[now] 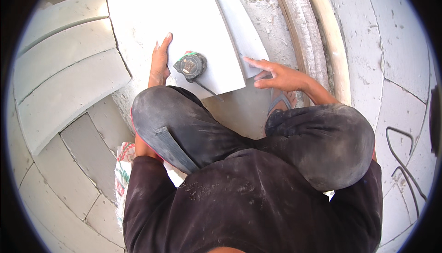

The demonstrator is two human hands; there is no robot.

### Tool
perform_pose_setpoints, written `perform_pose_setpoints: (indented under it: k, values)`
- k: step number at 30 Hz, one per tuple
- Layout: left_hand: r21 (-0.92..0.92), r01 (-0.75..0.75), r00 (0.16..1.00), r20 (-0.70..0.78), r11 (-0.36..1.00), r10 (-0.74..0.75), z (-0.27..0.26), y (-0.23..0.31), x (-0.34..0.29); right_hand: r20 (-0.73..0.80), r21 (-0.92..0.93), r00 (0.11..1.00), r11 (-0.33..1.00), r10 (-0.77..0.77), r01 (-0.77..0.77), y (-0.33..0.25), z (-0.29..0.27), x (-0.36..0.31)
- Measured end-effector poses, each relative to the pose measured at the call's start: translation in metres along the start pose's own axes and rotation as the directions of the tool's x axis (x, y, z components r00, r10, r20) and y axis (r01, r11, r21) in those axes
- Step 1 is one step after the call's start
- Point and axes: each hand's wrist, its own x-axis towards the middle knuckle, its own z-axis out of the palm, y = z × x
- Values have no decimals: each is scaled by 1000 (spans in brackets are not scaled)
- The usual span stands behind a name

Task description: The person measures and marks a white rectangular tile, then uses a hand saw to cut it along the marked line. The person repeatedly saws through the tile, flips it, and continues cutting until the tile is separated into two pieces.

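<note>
A large white slab (207, 27), smooth and glaring in the light, lies in front of my knees. On its near part rests a black tape measure (189, 66) with a green and red patch and a dark strap trailing over the slab's near edge. My left hand (160, 64) is left of the tape measure, against the slab, thumb stretched out; its other fingers are mostly hidden. My right hand (278, 75) is open beside the slab's right corner, its index finger extended toward a second white piece (255, 52) lying alongside. Neither hand touches the tape measure.
Pale blocks (69, 73) are stacked at left. Right of the slab run a wooden plank (304, 27) and a bamboo pole (332, 36). Bent metal rods (403, 165) lie at far right on pale blocks. A printed sack (123, 170) is by my left side; my sandalled foot (282, 100) shows below my right hand.
</note>
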Motion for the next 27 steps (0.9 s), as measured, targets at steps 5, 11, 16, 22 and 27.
perform_pose_setpoints:
  k: [5, 11, 16, 22, 27]
  values:
    - [-22, -30, 999, 26, 999, 30, 6, 4, -9, 69, 7, 993, 995, -96, 96, -4, 20, 6]
    - [-59, -47, 998, 46, 997, 49, 4, 4, -14, 78, 39, 993, 996, -87, 84, -9, 25, -1]
    - [-81, -40, 998, 39, 996, 43, 2, 4, -11, 73, -6, 995, 998, -61, 62, -25, 22, -6]
    - [-118, -36, 998, 41, 992, 42, 11, 23, -8, 45, -3, 997, 998, -65, 65, -37, 16, -3]
    - [-131, -62, 997, 33, 989, 66, -1, 17, 7, 22, 0, 991, 991, -131, 131, -39, 14, 4]
